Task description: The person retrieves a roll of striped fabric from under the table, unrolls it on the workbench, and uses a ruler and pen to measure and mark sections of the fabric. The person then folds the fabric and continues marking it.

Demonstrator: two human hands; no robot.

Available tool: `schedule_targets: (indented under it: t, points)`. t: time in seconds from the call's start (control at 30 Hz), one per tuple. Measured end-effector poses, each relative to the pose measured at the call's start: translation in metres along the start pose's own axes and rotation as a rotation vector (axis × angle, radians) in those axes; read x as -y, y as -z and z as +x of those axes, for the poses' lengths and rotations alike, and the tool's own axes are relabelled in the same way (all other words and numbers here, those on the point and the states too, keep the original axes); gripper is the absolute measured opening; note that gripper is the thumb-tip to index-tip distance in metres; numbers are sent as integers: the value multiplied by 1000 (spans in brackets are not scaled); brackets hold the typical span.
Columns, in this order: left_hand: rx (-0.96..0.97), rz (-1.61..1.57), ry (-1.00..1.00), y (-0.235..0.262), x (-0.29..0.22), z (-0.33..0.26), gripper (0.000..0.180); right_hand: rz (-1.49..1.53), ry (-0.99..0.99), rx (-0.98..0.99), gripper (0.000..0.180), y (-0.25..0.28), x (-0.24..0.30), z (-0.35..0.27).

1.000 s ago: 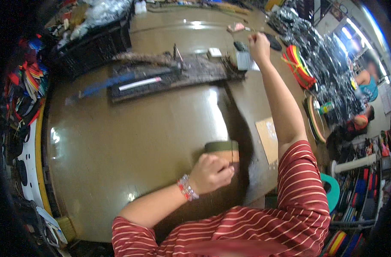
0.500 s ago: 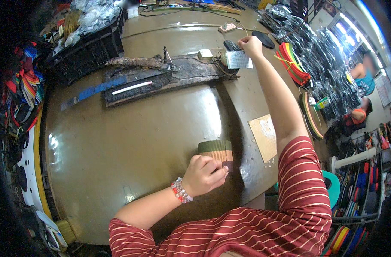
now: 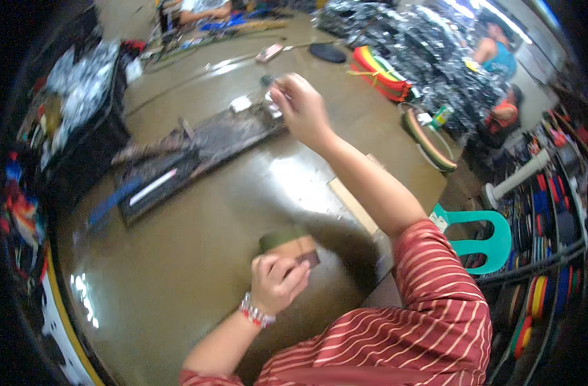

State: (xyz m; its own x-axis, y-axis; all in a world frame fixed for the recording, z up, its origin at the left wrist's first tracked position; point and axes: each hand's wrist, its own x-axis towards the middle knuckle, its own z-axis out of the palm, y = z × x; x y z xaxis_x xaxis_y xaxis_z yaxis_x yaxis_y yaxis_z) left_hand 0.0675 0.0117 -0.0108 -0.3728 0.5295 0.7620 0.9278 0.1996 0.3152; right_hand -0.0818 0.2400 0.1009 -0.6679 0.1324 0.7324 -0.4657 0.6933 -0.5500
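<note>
My left hand [image 3: 278, 285], with a bead bracelet at its wrist, is closed on the near edge of a band of striped webbing [image 3: 286, 247] in green, tan and maroon, on or just above the table. My right hand [image 3: 299, 109] reaches far forward, fingers pinched together; whatever is between them is too blurred to make out. It hovers beside the right end of a dark, scorched-looking board [image 3: 226, 141]. A small white block [image 3: 240, 103] sits on this board, and a white stick [image 3: 153, 186] lies towards its left end. The hand partly hides small things at the board's end.
A black crate [image 3: 91, 138] of clear plastic bags stands at the left. A tan card [image 3: 353, 204] lies under my right forearm. Coloured strap bundles [image 3: 379, 74] and shiny plastic packs [image 3: 403, 45] fill the far right. A green chair [image 3: 480, 241] stands right; other people sit farther back.
The view has swung, shifting the scene leftward and tilting it. My right hand has drawn back towards me and now covers the white card. My left hand keeps its hold on the webbing.
</note>
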Motion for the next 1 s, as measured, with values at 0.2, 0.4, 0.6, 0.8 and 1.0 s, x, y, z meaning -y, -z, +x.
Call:
schedule_targets:
  t: [0.2, 0.4, 0.6, 0.8, 1.0]
  points:
    - [15, 13, -12, 1, 1, 0, 20, -44, 90, 230, 16, 48, 77, -160]
    - [-18, 42, -50, 5, -3, 8, 17, -142, 168, 232, 18, 61, 107, -162]
    - [-19, 39, -56, 3, -1, 8, 16, -131, 122, 432, 12, 35, 94, -177]
    - [34, -2, -48, 3, 3, -1, 24, -136, 216, 385, 12, 25, 75, -195]
    - [108, -358, 261, 3, 29, -9, 89, 55, -20, 404, 32, 44, 80, -188]
